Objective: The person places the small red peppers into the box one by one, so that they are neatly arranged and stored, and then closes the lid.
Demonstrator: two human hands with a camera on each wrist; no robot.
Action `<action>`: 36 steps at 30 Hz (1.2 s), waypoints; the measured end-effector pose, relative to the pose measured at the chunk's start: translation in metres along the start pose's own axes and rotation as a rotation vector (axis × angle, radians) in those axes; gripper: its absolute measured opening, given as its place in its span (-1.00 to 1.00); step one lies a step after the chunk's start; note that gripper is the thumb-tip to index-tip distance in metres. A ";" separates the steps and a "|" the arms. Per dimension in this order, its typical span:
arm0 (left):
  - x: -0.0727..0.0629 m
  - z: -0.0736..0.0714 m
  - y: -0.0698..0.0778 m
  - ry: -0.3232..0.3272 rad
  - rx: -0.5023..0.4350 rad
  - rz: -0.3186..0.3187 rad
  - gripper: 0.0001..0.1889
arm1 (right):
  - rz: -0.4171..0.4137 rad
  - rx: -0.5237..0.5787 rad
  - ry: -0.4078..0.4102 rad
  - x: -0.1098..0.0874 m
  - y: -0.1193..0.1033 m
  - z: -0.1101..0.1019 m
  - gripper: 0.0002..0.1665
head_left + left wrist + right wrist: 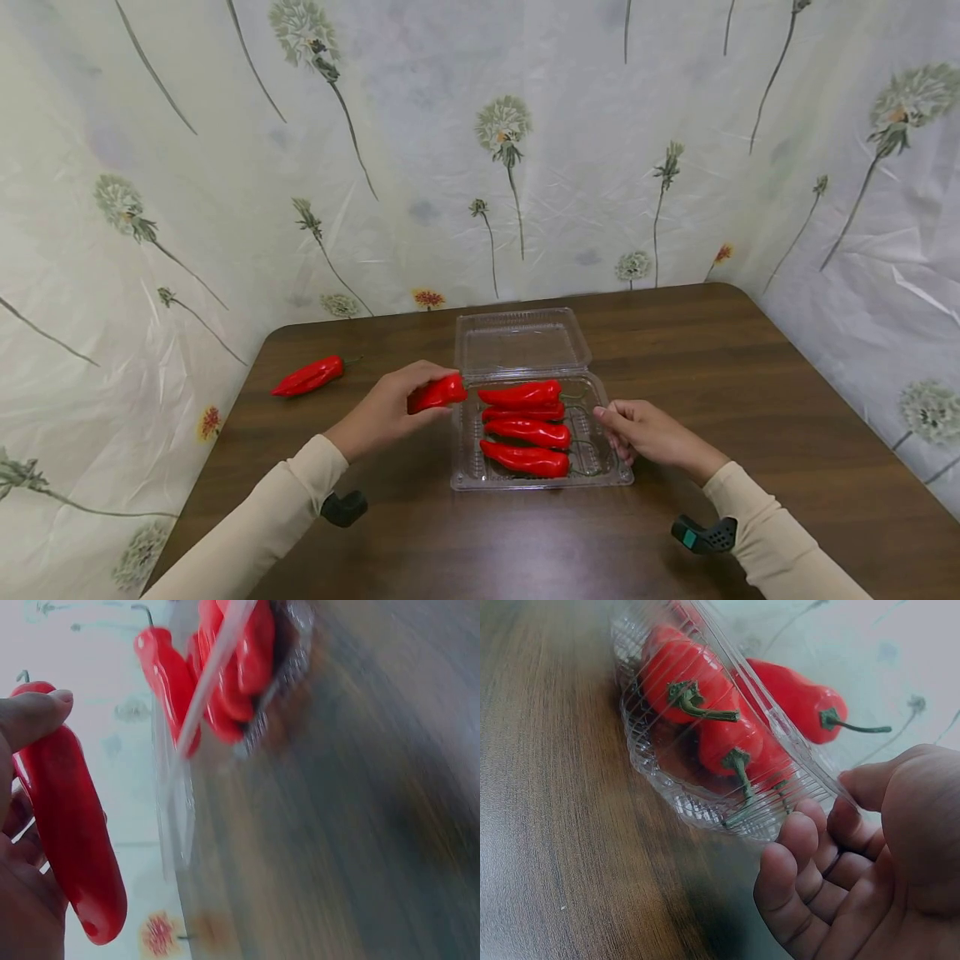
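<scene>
I am at a brown wood-grain table [420, 533], with creased, shiny sheeting [420, 142] of printed dandelions [503, 125] on three sides; whether this is home or studio, I cannot tell.

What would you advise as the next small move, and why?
Probably ease the held pepper rightward into the tray: the left hand has it at the tray's left side, four other peppers lie inside, and the right hand grips the tray.
</scene>
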State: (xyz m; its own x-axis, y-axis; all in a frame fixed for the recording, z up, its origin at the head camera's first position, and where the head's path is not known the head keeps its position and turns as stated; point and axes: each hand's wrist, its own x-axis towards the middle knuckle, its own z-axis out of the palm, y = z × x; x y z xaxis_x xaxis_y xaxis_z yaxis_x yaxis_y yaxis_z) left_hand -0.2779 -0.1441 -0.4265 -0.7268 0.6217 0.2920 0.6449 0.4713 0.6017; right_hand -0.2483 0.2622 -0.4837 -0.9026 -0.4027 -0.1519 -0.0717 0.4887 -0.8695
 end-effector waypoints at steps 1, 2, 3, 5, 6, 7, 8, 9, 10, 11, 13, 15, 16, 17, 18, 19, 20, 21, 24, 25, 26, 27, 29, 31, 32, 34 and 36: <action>0.002 0.002 0.003 -0.006 -0.005 0.012 -0.44 | 0.000 0.000 0.000 0.000 0.000 0.000 -0.45; 0.003 0.003 0.006 -0.013 -0.013 0.025 -0.44 | 0.000 -0.001 0.000 0.000 0.000 0.000 -0.45; 0.004 0.004 0.009 -0.022 -0.017 0.032 -0.44 | 0.000 -0.002 0.001 0.000 0.000 0.000 -0.45; 0.007 0.008 0.014 -0.038 -0.020 0.053 -0.44 | -0.001 -0.004 0.000 0.000 0.000 0.000 -0.46; 0.009 0.009 0.016 -0.047 -0.020 0.062 -0.44 | -0.002 -0.005 -0.001 0.000 0.000 0.000 -0.46; 0.011 0.011 0.017 -0.054 -0.019 0.072 -0.44 | -0.002 -0.005 -0.002 0.000 0.000 0.000 -0.46; 0.012 0.013 0.019 -0.063 -0.019 0.079 -0.44 | -0.003 -0.007 -0.002 -0.001 0.000 0.000 -0.46; 0.014 0.014 0.020 -0.071 -0.017 0.088 -0.44 | -0.003 -0.007 -0.002 -0.001 0.000 0.000 -0.47; 0.016 0.016 0.021 -0.076 -0.014 0.101 -0.43 | -0.005 -0.008 -0.001 0.000 0.000 0.000 -0.47; 0.017 0.018 0.023 -0.083 -0.010 0.106 -0.43 | -0.006 -0.010 0.000 0.000 0.001 0.000 -0.47; 0.020 0.021 0.024 -0.092 -0.005 0.114 -0.43 | -0.008 -0.016 0.002 0.000 0.001 0.000 -0.47; 0.023 0.024 0.026 -0.100 0.003 0.112 -0.43 | -0.010 -0.023 0.003 0.001 0.002 0.000 -0.48; 0.024 0.026 0.026 -0.105 0.008 0.107 -0.43 | -0.011 -0.026 0.003 0.001 0.002 -0.001 -0.47; 0.025 0.028 0.027 -0.111 0.017 0.097 -0.43 | -0.011 -0.028 0.002 0.001 0.002 -0.001 -0.48; 0.027 0.030 0.028 -0.117 0.027 0.090 -0.42 | -0.012 -0.029 0.001 0.001 0.002 -0.001 -0.47; 0.028 0.032 0.029 -0.125 0.034 0.084 -0.42 | -0.012 -0.027 -0.001 0.001 0.002 -0.001 -0.47; 0.030 0.034 0.030 -0.133 0.045 0.077 -0.42 | -0.012 -0.025 -0.002 0.001 0.002 -0.001 -0.47; 0.031 0.036 0.032 -0.142 0.056 0.073 -0.41 | -0.013 -0.023 -0.002 0.001 0.002 -0.001 -0.47; 0.037 0.043 0.035 -0.168 0.090 0.070 -0.41 | -0.012 -0.014 -0.002 0.001 0.002 -0.001 -0.46; 0.039 0.045 0.036 -0.177 0.098 0.076 -0.42 | -0.012 -0.013 -0.001 0.001 0.002 -0.001 -0.47; 0.041 0.047 0.037 -0.185 0.109 0.081 -0.42 | -0.012 -0.009 -0.001 0.001 0.002 -0.001 -0.46; 0.043 0.050 0.037 -0.192 0.119 0.086 -0.43 | -0.011 -0.004 -0.002 0.001 0.003 -0.001 -0.46; 0.047 0.055 0.039 -0.209 0.144 0.098 -0.43 | -0.012 0.000 -0.004 0.002 0.004 -0.001 -0.47; 0.051 0.059 0.041 -0.225 0.173 0.105 -0.44 | -0.011 0.008 -0.005 0.002 0.004 0.000 -0.47; 0.052 0.061 0.042 -0.234 0.190 0.106 -0.44 | -0.010 0.012 -0.006 0.002 0.005 -0.001 -0.47; 0.056 0.065 0.045 -0.250 0.226 0.108 -0.45 | -0.010 0.009 -0.005 0.002 0.005 -0.001 -0.48; 0.059 0.069 0.047 -0.266 0.255 0.107 -0.46 | -0.009 0.008 -0.005 0.002 0.005 -0.001 -0.49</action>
State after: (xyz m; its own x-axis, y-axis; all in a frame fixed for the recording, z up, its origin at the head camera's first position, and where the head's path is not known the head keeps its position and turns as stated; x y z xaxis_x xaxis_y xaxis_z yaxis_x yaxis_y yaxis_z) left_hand -0.2742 -0.0413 -0.4321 -0.5869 0.8008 0.1196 0.7763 0.5146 0.3641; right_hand -0.2509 0.2647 -0.4878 -0.8999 -0.4109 -0.1464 -0.0763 0.4788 -0.8746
